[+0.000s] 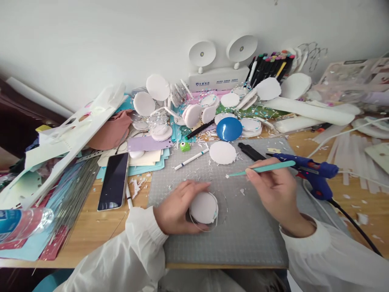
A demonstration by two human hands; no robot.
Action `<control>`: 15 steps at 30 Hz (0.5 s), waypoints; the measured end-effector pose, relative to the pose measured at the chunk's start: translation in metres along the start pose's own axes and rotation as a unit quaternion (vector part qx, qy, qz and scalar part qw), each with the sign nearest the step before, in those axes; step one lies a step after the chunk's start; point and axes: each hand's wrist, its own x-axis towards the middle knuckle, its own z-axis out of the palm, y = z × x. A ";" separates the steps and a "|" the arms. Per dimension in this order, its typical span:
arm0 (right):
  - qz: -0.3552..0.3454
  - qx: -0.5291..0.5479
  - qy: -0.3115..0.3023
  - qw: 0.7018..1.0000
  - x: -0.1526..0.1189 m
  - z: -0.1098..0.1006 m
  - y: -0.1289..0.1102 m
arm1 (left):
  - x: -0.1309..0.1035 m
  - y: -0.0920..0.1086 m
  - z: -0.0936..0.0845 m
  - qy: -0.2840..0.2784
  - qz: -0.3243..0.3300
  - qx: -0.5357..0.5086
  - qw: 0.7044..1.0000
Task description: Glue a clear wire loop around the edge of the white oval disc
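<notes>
My left hand (174, 211) curls its thumb and fingers around the edge of a white round foam-like disc (203, 207), which has a thin wire looped about its rim. The disc rests low over the grey cutting mat (243, 243). My right hand (275, 192) pinches teal tweezers (275, 166), whose tips point left. At those tips is a tiny white piece (227, 176), perhaps a cut-out flower; whether it is gripped, I cannot tell. Just beyond lies another white disc (223, 153), flat on the mat.
A blue glue gun (317, 170) lies right of my right hand, its cord trailing. Beyond the mat are a blue dome (229, 129), a green punch (184, 147) and a white pen (191, 159). Leftward lie a phone (113, 181) and a bottle (26, 223). White discs crowd the back.
</notes>
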 end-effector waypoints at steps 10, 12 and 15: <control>0.068 0.080 -0.105 0.989 -0.014 0.009 -0.015 | -0.006 -0.003 0.010 0.156 0.008 -0.050 0.986; 0.063 0.080 -0.122 0.987 -0.014 0.008 -0.017 | -0.005 -0.002 0.009 0.159 0.019 -0.040 0.986; 0.050 0.072 -0.133 0.987 -0.014 0.009 -0.019 | -0.003 0.001 0.007 0.160 0.036 -0.024 0.986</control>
